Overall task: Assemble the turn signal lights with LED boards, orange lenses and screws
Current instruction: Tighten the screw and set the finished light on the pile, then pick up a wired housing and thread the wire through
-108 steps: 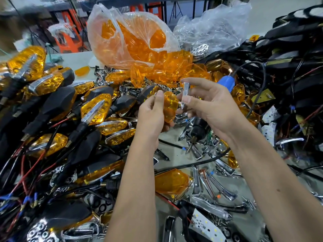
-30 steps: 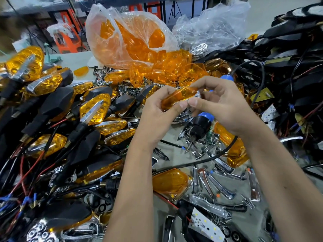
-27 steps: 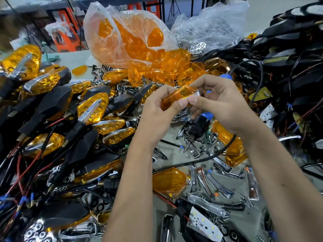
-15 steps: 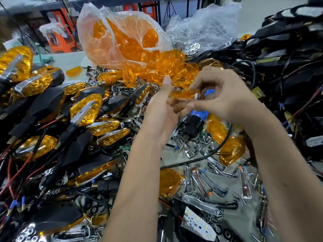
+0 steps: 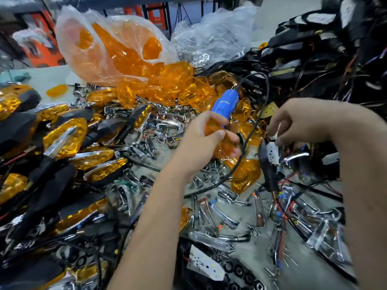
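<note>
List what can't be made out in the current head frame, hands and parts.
- Right hand: fingertips reach at a white LED board; motion blur hides whether they grip it.
- Left hand: holds an orange lens; its fingers cover the lens, so whether a chrome trim sits on it is unclear.
- Screws: too small and blurred among the chrome parts.
- Blue screwdriver: tip hidden behind the left hand.

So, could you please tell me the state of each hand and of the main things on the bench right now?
Left hand: gripping an orange lens, held above the bench.
Right hand: fingers curled, reaching down at a white LED board; grip unclear.
Blue screwdriver: lying on the pile, untouched.
Lens bag: open, lenses spilling out.
Finished lights: lensed, piled at left.
</note>
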{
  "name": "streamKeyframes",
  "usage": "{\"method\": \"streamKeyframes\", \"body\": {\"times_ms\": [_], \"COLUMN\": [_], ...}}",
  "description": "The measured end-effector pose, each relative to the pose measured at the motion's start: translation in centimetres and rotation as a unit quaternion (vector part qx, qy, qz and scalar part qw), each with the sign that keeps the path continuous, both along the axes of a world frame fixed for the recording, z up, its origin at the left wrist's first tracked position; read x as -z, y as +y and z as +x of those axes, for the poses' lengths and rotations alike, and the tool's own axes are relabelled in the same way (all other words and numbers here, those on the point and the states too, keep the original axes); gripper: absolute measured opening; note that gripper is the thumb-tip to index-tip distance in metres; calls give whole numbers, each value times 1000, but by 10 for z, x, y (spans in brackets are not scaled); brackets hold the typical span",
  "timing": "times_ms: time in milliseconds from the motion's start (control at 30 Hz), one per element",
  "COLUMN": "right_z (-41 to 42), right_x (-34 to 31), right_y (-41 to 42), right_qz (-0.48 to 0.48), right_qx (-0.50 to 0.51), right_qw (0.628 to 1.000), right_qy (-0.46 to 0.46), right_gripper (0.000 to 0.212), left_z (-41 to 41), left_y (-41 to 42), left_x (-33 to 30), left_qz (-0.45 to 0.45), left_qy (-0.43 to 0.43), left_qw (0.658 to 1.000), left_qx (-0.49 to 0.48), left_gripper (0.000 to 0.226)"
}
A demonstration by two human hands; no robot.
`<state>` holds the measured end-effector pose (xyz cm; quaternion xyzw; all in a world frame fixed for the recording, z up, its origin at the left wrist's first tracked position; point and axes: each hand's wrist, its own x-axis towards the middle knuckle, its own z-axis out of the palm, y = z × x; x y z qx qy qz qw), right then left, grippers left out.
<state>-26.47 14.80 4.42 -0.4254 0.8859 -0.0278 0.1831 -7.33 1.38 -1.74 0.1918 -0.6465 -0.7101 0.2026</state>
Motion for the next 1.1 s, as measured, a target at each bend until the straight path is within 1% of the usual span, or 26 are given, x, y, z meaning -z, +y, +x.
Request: {"method": "streamKeyframes", "body": {"times_ms": [67,100,200,300,400,467,500,567,600,633,667,700,767,833,867,900,933,1000,1033,1100], "right_z": [8,11,9,1,-3,-4,-3,1,2,1,0,-3,-13,-22,-26,-30,-32,-36,-37,-40], "right_x": [15,22,28,21,17,17,16,15,14,14,14,15,17,22,23,25,27,33,35,34], "right_y": [-1,-1,3,13,15,13,11,9,9,8,7,6,2,-7,-13,-19,-26,-36,-38,-38], "right_qz": [32,38,17,-57,-158,-190,-187,-142,-112,-89,-82,-95,-166,-248,-254,-224,-167,-69,-52,-65], "right_qx": [-3,0,5,19,45,53,55,47,41,41,52,74,131,143,122,90,57,17,10,10], "right_qw": [999,999,1000,998,985,979,977,977,978,981,985,987,977,954,953,961,973,984,985,984], "right_qy": [29,30,23,-13,-51,-59,-83,-153,-170,-165,-142,-105,-8,83,112,134,152,166,164,165], "right_gripper": [23,27,31,25,24,22,19,12,12,14,14,13,13,25,36,48,58,71,74,76], "left_z": [-4,-5,-4,0,1,1,0,-2,-4,-6,-7,-9,-11,-14,-15,-16,-16,-15,-13,-12], "left_y": [5,6,3,-2,-4,-1,1,7,10,13,15,16,16,15,14,13,11,6,4,0], "left_x": [3,4,6,7,5,3,2,1,0,0,0,-1,0,4,6,9,11,15,16,18], "left_qz": [-42,-54,-56,-38,-27,-25,-26,-39,-49,-57,-64,-71,-88,-113,-130,-150,-167,-175,-168,-155], "left_qy": [-37,-47,-40,-27,-19,-16,-17,-26,-32,-37,-41,-44,-58,-76,-85,-93,-100,-104,-101,-92], "left_qw": [998,997,998,999,999,999,999,999,998,997,997,996,994,989,986,982,977,974,975,978], "left_qx": [-2,-6,-14,-22,-24,-24,-25,-22,-20,-19,-21,-25,-38,-53,-62,-73,-83,-99,-102,-109], "left_gripper": [19,20,20,21,21,20,19,17,17,17,16,16,15,16,18,19,21,23,23,22]}}
